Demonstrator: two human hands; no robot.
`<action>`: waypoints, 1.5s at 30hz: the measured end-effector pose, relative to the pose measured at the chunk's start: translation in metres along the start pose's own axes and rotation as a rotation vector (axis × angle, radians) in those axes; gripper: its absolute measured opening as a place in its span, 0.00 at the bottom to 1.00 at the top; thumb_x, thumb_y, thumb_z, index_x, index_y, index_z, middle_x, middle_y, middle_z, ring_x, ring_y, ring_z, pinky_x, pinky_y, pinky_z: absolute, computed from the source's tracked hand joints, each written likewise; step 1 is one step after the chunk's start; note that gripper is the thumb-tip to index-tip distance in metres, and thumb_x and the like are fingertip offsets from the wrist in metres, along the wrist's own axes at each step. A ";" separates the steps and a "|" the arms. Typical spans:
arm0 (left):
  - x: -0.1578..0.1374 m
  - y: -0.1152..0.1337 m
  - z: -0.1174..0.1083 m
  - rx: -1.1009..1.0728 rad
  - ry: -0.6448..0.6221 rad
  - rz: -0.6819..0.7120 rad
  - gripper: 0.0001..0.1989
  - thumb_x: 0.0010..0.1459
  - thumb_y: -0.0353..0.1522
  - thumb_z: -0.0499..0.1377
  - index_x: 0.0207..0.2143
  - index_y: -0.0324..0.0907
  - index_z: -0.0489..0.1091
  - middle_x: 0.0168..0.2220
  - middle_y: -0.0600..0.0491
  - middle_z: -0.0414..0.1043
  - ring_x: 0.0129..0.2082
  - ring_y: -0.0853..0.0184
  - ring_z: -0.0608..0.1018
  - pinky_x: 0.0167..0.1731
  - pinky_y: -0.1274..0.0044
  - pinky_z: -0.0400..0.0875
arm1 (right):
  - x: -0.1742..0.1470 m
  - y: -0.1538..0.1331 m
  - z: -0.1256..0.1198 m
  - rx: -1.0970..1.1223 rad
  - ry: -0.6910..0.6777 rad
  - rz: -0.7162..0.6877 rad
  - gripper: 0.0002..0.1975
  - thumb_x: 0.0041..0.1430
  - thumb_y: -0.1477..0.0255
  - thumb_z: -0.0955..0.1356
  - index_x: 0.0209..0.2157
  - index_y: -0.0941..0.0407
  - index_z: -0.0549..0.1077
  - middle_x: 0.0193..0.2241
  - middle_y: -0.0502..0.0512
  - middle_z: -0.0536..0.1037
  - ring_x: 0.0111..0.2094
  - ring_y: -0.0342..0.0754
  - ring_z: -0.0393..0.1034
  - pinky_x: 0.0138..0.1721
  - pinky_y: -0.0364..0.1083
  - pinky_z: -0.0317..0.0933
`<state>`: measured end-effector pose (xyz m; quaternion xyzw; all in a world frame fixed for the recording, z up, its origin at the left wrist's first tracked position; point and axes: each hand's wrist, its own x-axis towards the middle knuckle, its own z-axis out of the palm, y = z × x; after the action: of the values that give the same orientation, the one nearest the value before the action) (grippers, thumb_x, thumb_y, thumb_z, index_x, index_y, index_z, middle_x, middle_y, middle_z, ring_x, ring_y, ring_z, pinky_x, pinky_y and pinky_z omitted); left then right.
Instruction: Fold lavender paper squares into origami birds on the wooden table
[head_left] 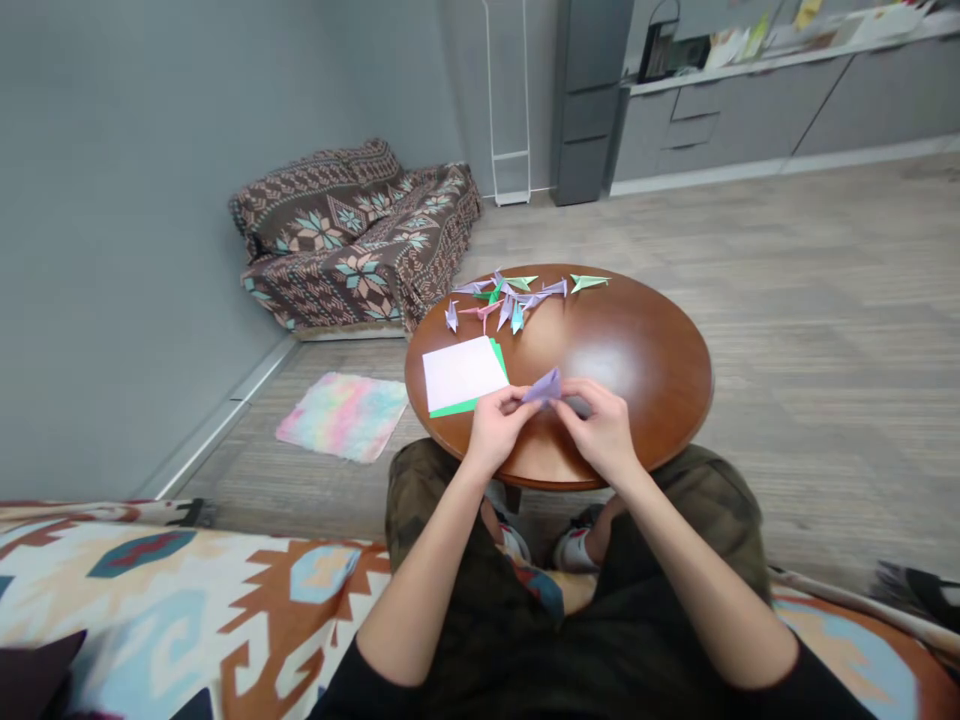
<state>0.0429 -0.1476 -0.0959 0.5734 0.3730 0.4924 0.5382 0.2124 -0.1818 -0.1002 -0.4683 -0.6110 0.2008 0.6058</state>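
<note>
A partly folded piece of purple origami paper is held up over the near part of a round brown table. My left hand pinches its left side between thumb and fingers. On the right side, my right hand grips it with thumb and forefinger. Just left of my left hand lies a stack of paper sheets, pale lilac on top with green beneath. Farther back are several folded paper cranes, among them a pink crane and a light green crane.
A covered armchair stands beyond the table at the left, with a pastel fluffy mat on the floor before it. Grey kitchen cabinets and a fridge line the back. Patterned seat fabric lies at lower left.
</note>
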 end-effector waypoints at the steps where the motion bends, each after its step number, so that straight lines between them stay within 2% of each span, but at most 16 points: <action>1: 0.000 -0.001 0.000 -0.006 0.025 0.007 0.14 0.51 0.37 0.72 0.35 0.39 0.75 0.36 0.51 0.81 0.38 0.64 0.83 0.49 0.70 0.76 | 0.000 0.001 0.000 0.018 -0.003 0.028 0.03 0.58 0.71 0.73 0.33 0.53 0.76 0.35 0.57 0.82 0.38 0.55 0.78 0.46 0.54 0.71; 4: 0.001 -0.002 -0.002 -0.019 0.051 0.016 0.20 0.50 0.34 0.72 0.43 0.41 0.70 0.33 0.56 0.78 0.35 0.69 0.82 0.44 0.75 0.76 | 0.002 0.006 0.002 0.111 -0.047 0.112 0.11 0.58 0.67 0.74 0.40 0.53 0.74 0.30 0.52 0.80 0.33 0.52 0.77 0.39 0.51 0.72; 6: 0.000 -0.001 -0.001 -0.007 0.007 0.003 0.22 0.51 0.33 0.72 0.46 0.41 0.70 0.32 0.57 0.77 0.32 0.70 0.81 0.40 0.77 0.75 | 0.004 0.007 0.002 0.174 -0.115 0.159 0.14 0.58 0.64 0.74 0.43 0.54 0.74 0.29 0.51 0.80 0.31 0.51 0.77 0.36 0.49 0.72; 11: -0.003 0.003 0.004 0.077 -0.141 -0.041 0.15 0.51 0.33 0.71 0.39 0.38 0.74 0.35 0.50 0.80 0.34 0.67 0.82 0.37 0.77 0.75 | 0.005 0.007 -0.003 0.224 -0.246 0.248 0.13 0.58 0.60 0.75 0.30 0.56 0.78 0.23 0.50 0.78 0.24 0.48 0.70 0.27 0.46 0.66; 14: -0.004 0.005 0.006 0.116 -0.164 -0.052 0.14 0.52 0.32 0.70 0.39 0.38 0.74 0.36 0.51 0.81 0.34 0.67 0.82 0.37 0.77 0.75 | 0.004 0.006 -0.005 0.234 -0.254 0.282 0.14 0.55 0.60 0.77 0.28 0.56 0.79 0.20 0.48 0.75 0.22 0.46 0.67 0.23 0.45 0.62; 19: -0.003 0.008 0.005 0.149 -0.184 -0.070 0.13 0.51 0.32 0.70 0.37 0.38 0.74 0.31 0.53 0.80 0.29 0.68 0.80 0.34 0.78 0.72 | 0.004 0.009 -0.005 0.256 -0.189 0.317 0.14 0.54 0.61 0.78 0.25 0.56 0.78 0.21 0.48 0.76 0.23 0.45 0.68 0.26 0.45 0.64; 21: -0.003 0.009 0.005 0.160 -0.194 -0.078 0.12 0.50 0.31 0.70 0.36 0.37 0.75 0.31 0.53 0.80 0.29 0.68 0.80 0.34 0.77 0.72 | 0.004 0.016 -0.005 0.261 -0.148 0.324 0.15 0.56 0.62 0.78 0.25 0.57 0.77 0.23 0.48 0.77 0.26 0.45 0.70 0.30 0.45 0.67; 24: -0.004 0.010 0.006 0.163 -0.207 -0.088 0.09 0.49 0.30 0.70 0.34 0.37 0.77 0.31 0.52 0.81 0.29 0.67 0.80 0.35 0.76 0.72 | 0.003 0.028 -0.004 0.255 -0.097 0.334 0.11 0.66 0.64 0.73 0.38 0.59 0.78 0.35 0.52 0.80 0.34 0.46 0.76 0.37 0.48 0.73; 26: -0.005 0.009 0.006 0.157 -0.208 -0.093 0.09 0.49 0.31 0.71 0.33 0.37 0.77 0.31 0.52 0.81 0.30 0.66 0.80 0.35 0.76 0.73 | 0.003 0.034 -0.004 0.247 -0.066 0.341 0.13 0.69 0.65 0.70 0.49 0.59 0.76 0.45 0.56 0.80 0.40 0.49 0.77 0.42 0.51 0.74; 28: -0.005 0.008 0.005 0.147 -0.190 -0.096 0.09 0.48 0.32 0.72 0.32 0.37 0.78 0.30 0.52 0.81 0.30 0.65 0.80 0.35 0.75 0.73 | 0.004 0.036 -0.004 0.242 -0.047 0.343 0.15 0.70 0.64 0.70 0.52 0.58 0.75 0.48 0.58 0.79 0.43 0.50 0.77 0.43 0.53 0.75; 31: -0.005 0.005 0.002 0.111 -0.126 -0.098 0.12 0.48 0.34 0.73 0.32 0.37 0.78 0.29 0.52 0.80 0.29 0.65 0.80 0.34 0.75 0.73 | 0.005 0.028 -0.003 0.249 -0.069 0.332 0.13 0.67 0.62 0.72 0.43 0.58 0.78 0.40 0.55 0.81 0.38 0.49 0.77 0.41 0.51 0.74; 33: -0.004 0.003 0.000 0.064 -0.078 -0.100 0.14 0.51 0.38 0.71 0.34 0.38 0.77 0.29 0.53 0.80 0.28 0.66 0.80 0.34 0.75 0.74 | 0.005 0.021 -0.001 0.258 -0.119 0.319 0.13 0.59 0.60 0.76 0.34 0.57 0.79 0.31 0.52 0.82 0.33 0.50 0.77 0.38 0.49 0.72; 35: -0.003 0.002 -0.001 0.011 -0.047 -0.106 0.16 0.54 0.41 0.69 0.37 0.38 0.75 0.29 0.53 0.79 0.29 0.67 0.80 0.36 0.74 0.76 | 0.004 0.015 0.001 0.261 -0.163 0.311 0.13 0.55 0.60 0.78 0.30 0.56 0.79 0.27 0.51 0.82 0.29 0.50 0.76 0.35 0.48 0.70; 37: -0.002 0.002 -0.001 -0.032 -0.035 -0.115 0.17 0.56 0.42 0.68 0.39 0.38 0.73 0.28 0.55 0.78 0.30 0.67 0.81 0.38 0.73 0.79 | 0.004 0.012 0.002 0.259 -0.153 0.308 0.13 0.56 0.60 0.77 0.30 0.55 0.78 0.26 0.51 0.81 0.28 0.50 0.75 0.34 0.48 0.69; 41: -0.002 0.005 0.001 -0.081 -0.034 -0.129 0.20 0.55 0.38 0.68 0.45 0.41 0.67 0.26 0.59 0.75 0.30 0.67 0.82 0.39 0.72 0.81 | 0.007 0.014 0.003 0.267 -0.078 0.306 0.14 0.58 0.60 0.75 0.38 0.54 0.74 0.27 0.50 0.81 0.29 0.50 0.77 0.36 0.49 0.70; 45: -0.002 0.007 0.003 -0.097 -0.036 -0.135 0.22 0.51 0.32 0.70 0.45 0.42 0.64 0.30 0.57 0.78 0.31 0.68 0.84 0.38 0.75 0.81 | 0.007 0.014 0.004 0.271 -0.076 0.296 0.14 0.57 0.62 0.76 0.37 0.53 0.71 0.26 0.49 0.79 0.29 0.49 0.77 0.35 0.49 0.71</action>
<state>0.0444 -0.1514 -0.0891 0.5290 0.3768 0.4622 0.6037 0.2147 -0.1681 -0.1084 -0.4594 -0.5251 0.3855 0.6038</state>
